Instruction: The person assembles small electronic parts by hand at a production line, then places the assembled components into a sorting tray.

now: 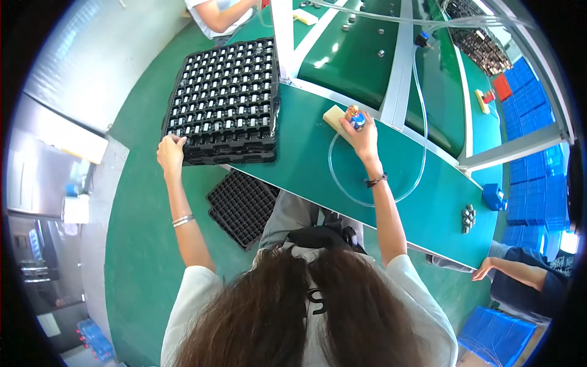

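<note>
At the left end of the green bench, my left hand (170, 153) grips the near left corner of a black plastic tray (262, 139). This tray tops a stack, and rows of small silver cylindrical parts (230, 112) fill its pockets. My right hand (364, 136) is closed around a small blue tool with a brass-coloured end (356, 116). A clear thin tube (333, 168) loops over the bench by my right wrist; where it joins the tool is hidden. Just left of that hand lies a pale yellow block (335, 116), partly covered by my fingers.
Beyond the bench (306, 147) runs a green conveyor (348, 67) with scattered metal parts, framed by white rails. Empty black trays (241, 208) sit low beneath the bench edge. A metal-part cluster (468, 219) and blue holder (494, 197) lie right, near another person's hand (483, 269).
</note>
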